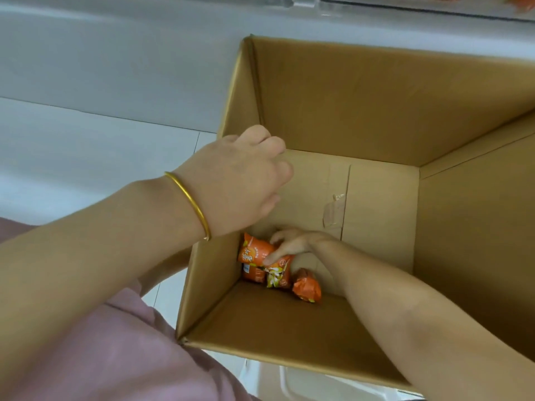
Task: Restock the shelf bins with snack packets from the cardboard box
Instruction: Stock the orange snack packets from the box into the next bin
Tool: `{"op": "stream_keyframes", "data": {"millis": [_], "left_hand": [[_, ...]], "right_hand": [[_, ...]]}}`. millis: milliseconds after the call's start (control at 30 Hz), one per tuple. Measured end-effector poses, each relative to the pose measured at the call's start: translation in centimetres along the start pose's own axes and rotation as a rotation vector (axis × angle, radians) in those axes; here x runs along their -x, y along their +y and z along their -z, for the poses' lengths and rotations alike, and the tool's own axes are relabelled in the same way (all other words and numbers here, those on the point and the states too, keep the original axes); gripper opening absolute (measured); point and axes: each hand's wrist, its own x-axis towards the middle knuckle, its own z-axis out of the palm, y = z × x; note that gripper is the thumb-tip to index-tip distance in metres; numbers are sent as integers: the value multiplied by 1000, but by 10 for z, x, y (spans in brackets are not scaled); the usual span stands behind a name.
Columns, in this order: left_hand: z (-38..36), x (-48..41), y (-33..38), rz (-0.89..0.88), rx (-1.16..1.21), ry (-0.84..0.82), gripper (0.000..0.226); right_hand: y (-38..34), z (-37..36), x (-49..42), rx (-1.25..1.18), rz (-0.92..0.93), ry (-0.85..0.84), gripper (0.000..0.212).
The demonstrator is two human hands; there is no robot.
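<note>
A tall open cardboard box [376, 105] fills the right of the head view. My left hand [240, 180], with a gold bangle on the wrist, grips the top edge of the box's left wall. My right hand [289, 246] reaches down to the box floor and rests on orange snack packets [256, 254] in the near left corner, fingers spread over them. Another orange packet [307, 286] lies loose just to the right of that hand.
A clear shelf bin [419, 7] with orange contents shows at the top edge. White floor tiles [86, 146] lie to the left of the box. Pink clothing [115, 357] covers the lower left.
</note>
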Motion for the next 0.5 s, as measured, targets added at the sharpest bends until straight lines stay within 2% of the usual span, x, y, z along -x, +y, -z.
{"op": "stream_keyframes", "data": {"millis": [67, 133, 267, 333, 433, 500], "left_hand": [[2, 1, -1, 17, 7, -12, 44], [3, 0, -2, 27, 2, -27, 46], [4, -2, 1, 23, 0, -30, 39], [6, -4, 4, 22, 0, -16, 34], [7, -9, 7, 48, -43, -135, 36], [10, -14, 11, 85, -34, -174, 38]], "right_hand": [[6, 1, 3, 49, -27, -54, 75], [12, -3, 6, -1, -29, -61, 72], [13, -22, 10, -275, 65, 81, 67], [11, -22, 13, -266, 87, 125, 60], [16, -6, 31, -243, 114, 170, 40], [20, 13, 59, -377, 143, 147, 41]]}}
